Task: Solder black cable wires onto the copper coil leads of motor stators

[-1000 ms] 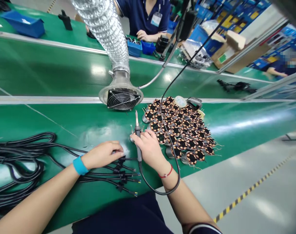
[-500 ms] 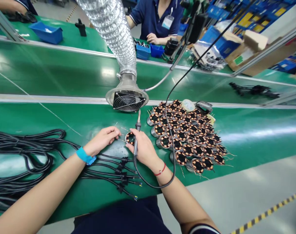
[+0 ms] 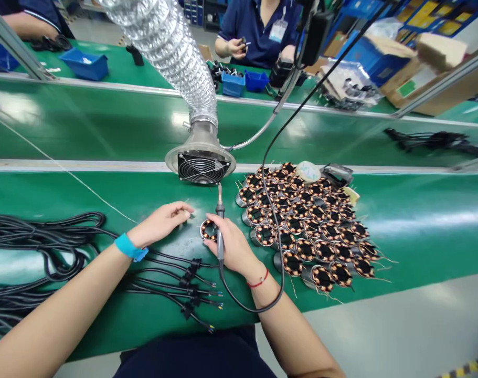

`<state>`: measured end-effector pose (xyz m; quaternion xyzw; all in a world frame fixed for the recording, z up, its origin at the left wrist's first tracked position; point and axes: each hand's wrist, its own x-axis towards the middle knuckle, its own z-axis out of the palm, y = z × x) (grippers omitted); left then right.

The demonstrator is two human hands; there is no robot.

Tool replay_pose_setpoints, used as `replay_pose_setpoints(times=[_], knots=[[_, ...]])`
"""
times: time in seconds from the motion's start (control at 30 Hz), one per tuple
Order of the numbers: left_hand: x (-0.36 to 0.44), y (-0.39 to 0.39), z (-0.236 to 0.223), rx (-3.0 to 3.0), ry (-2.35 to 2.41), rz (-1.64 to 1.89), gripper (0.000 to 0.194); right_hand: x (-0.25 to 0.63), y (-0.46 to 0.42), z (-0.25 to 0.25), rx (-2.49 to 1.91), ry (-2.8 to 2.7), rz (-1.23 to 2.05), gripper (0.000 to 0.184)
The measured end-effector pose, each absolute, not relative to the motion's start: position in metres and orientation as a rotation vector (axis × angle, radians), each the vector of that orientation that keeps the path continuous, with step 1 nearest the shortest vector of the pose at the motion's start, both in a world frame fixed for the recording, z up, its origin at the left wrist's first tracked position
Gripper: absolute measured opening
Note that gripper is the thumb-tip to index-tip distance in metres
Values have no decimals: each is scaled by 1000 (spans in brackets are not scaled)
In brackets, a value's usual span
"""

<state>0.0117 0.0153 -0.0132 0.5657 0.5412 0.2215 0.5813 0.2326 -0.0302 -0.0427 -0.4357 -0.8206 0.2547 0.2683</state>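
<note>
Closest in, the left hand [image 3: 160, 227] lies half open above the green belt [image 3: 85, 336], its fingers loosely curved and holding nothing, with a blue wrist strap [image 3: 130, 247] around the wrist. The right hand [image 3: 233, 244] is closed around a soldering iron [image 3: 221, 242], whose tip points up and away, and a red string [image 3: 258, 281] circles that wrist. A small copper coil [image 3: 209, 230] lies flat on the belt between the hands, just beside the right hand's fingers; I cannot tell whether they touch it. The iron's cord [image 3: 254, 299] loops down past the right forearm, where a careless pull could catch it on an arm or drag it across the work. Left of the hands, black power cords [image 3: 183, 278] fan out from a heaped bundle [image 3: 38, 241], their bare wire ends close enough that a slip of the iron, if hot, could melt the insulation. Just right of the iron, a packed group of coils [image 3: 301, 226] bristles with fine wires that a sleeve could bend or snag. Farther off, a small fan [image 3: 201, 169] on a silver duct [image 3: 163, 47] faces the belt, and beyond it a co-worker [image 3: 258, 31] sits by blue bins [image 3: 233, 85].
</note>
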Motion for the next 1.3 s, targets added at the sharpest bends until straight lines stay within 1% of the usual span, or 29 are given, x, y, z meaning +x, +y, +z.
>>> replay_pose_setpoints(times=[0.1, 0.2, 0.33, 0.47, 0.67, 0.77, 0.97, 1.03, 1.1, 1.17, 1.23, 1.3], knots=[[10, 17, -15, 1363, 1213, 457, 28, 233, -31, -42, -1194, -2218, 697, 64], [17, 18, -12, 1323, 1161, 416, 31, 232, -33, -41, -1217, -2220, 689, 67], [31, 19, -8, 1232, 1091, 388, 37, 231, -35, -40, -1167, -2269, 682, 63], [27, 10, -7, 1200, 1102, 422, 39, 233, -34, -38, -1152, -2257, 643, 59], [13, -15, -7, 1433, 1084, 246, 29, 237, -32, -39, -1214, -2225, 668, 57], [19, -18, -9, 1423, 1109, 276, 29, 237, -32, -40, -1235, -2224, 684, 57], [37, -17, -15, 1162, 1052, 357, 32, 242, -27, -39, -1198, -2240, 687, 57], [38, -24, -16, 1241, 1097, 324, 33, 246, -26, -37, -1231, -2213, 669, 58], [36, -34, -17, 1498, 1113, 229, 31, 249, -25, -34, -1236, -2186, 663, 61], [34, -44, -16, 1796, 1094, 107, 25, 250, -27, -31, -1195, -2156, 661, 61], [32, -50, -15, 1969, 1068, 43, 17, 249, -30, -28, -1153, -2098, 641, 57], [30, -52, -12, 1946, 1099, 90, 14, 246, -34, -27, -1124, -2005, 608, 51]])
